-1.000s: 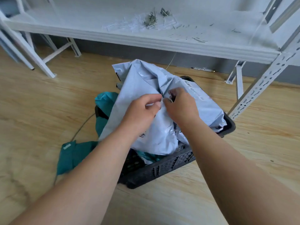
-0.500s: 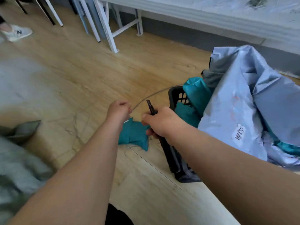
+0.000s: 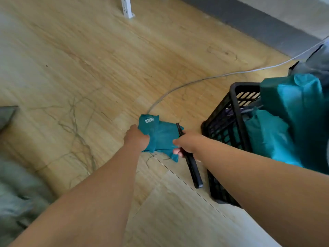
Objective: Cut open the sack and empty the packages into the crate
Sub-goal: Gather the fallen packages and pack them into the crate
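Both hands are down at the floor for us now: our left hand (image 3: 136, 140) grips the near-left edge of a teal package (image 3: 161, 135) lying on the wood floor (image 3: 89, 59), fingers curled into the plastic, while our right hand (image 3: 187, 144) is closed round a black cutter (image 3: 191, 164) with its tip poking up past the knuckles and its long handle trailing back toward us. We open wide: the floor fills the view, and the black crate (image 3: 229, 132) stands just right of the right hand, already loaded with teal packages (image 3: 292, 118) heaped above its rim, a grey sack (image 3: 316, 63) slumped behind them at the frame edge. What matters for the next move, we reckon, is this: the stray package lies between the two hands, its long axis running roughly left to right, its white-labelled corner pointing away from us, and the crate sits off to its right. The left hand has the only real hold on it; the right is busy with the tool, so the lift likely swings left to right over the crate's near rim. A thin grey cable (image 3: 195, 81) curves across the floor just beyond the package. A blurred grey heap (image 3: 16, 189) lies at far left, too smeared to identify.
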Demonstrator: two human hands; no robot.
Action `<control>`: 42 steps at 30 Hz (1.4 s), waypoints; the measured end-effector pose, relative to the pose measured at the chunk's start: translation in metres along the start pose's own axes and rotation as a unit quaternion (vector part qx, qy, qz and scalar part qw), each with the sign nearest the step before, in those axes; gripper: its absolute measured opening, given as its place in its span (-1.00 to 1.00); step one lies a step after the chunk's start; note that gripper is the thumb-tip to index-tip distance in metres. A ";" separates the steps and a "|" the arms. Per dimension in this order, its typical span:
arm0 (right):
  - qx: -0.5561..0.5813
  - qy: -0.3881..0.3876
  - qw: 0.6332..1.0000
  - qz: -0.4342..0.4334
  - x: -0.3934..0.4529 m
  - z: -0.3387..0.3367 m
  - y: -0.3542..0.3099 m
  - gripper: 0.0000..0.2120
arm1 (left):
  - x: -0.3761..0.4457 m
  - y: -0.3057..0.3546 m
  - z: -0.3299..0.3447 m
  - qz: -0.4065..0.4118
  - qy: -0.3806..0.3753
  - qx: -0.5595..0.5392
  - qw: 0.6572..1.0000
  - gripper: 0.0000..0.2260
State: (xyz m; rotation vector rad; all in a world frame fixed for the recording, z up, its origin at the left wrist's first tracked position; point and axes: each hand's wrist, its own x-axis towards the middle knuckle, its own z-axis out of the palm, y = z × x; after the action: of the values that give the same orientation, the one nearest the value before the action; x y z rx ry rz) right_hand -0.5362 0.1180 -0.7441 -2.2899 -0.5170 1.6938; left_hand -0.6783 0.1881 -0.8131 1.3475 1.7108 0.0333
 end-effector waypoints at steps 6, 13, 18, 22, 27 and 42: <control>0.012 0.022 0.999 0.031 0.041 0.007 0.020 -0.66 | 0.019 -0.013 0.017 -0.019 -0.040 -0.049 0.998 -0.33; -0.024 -0.010 1.000 0.012 0.062 0.014 0.033 -0.63 | 0.024 -0.025 0.025 -0.030 -0.085 -0.023 0.996 -0.46; -0.010 0.018 1.000 0.010 0.055 0.019 0.040 -0.68 | 0.034 -0.047 0.011 -0.105 -0.110 -0.025 0.988 -0.18; -0.017 0.101 0.991 -0.089 0.037 0.022 0.025 -0.66 | 0.031 -0.043 0.002 -0.124 -0.103 -0.141 0.977 -0.39; 0.068 0.198 0.954 -0.216 -0.007 0.010 0.001 -0.72 | 0.010 -0.010 -0.012 -0.015 -0.105 -0.367 0.924 -0.35; 0.227 0.363 0.805 -0.409 -0.189 -0.098 -0.018 -0.69 | -0.153 0.185 -0.038 0.276 0.005 -0.478 0.834 -0.53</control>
State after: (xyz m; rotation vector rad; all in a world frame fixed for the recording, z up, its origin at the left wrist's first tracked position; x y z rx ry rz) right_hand -0.4946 0.0554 -0.5439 -1.7364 -0.6720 0.4030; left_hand -0.5694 0.1619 -0.5978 0.9757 0.9699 1.0813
